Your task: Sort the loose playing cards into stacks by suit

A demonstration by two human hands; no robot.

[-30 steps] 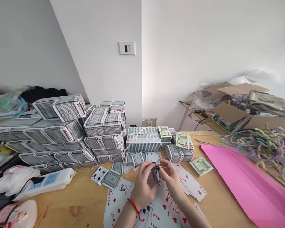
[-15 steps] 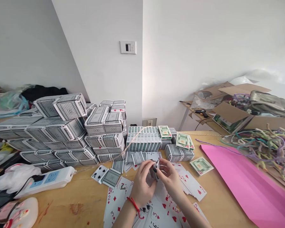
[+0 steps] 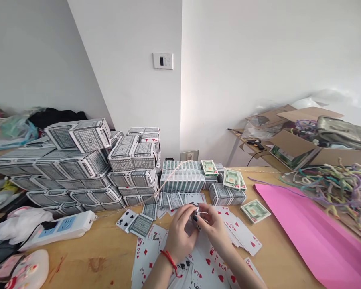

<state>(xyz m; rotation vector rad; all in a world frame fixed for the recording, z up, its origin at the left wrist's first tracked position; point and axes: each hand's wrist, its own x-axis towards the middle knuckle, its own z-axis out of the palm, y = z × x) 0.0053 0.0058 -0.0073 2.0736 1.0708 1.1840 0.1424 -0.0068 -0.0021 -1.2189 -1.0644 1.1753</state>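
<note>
My left hand (image 3: 182, 228), with a red cord on its wrist, curls around a small grey-patterned piece that looks like a folded playing card (image 3: 190, 227). Meeting it from the right, my right hand (image 3: 212, 224) pinches the same card with a dark-nailed thumb. Most of the card is hidden by the fingers. Below both forearms, loose face-up playing cards (image 3: 204, 261) are spread on the wooden table (image 3: 99, 257). More face-up cards (image 3: 243, 235) fan out right of my right hand, and a face-down card (image 3: 141, 225) lies to the left.
Blocks made of grey-backed cards (image 3: 84, 164) are piled at the back left. Green card boxes (image 3: 255, 210) lie at right, near a pink sheet (image 3: 313, 237). A power strip (image 3: 63, 228) sits at left; yarn strands (image 3: 343, 188) heap at far right.
My fingers have closed in slightly around the card, and less of it shows between them. The cards and boxes on the table have stayed put.
</note>
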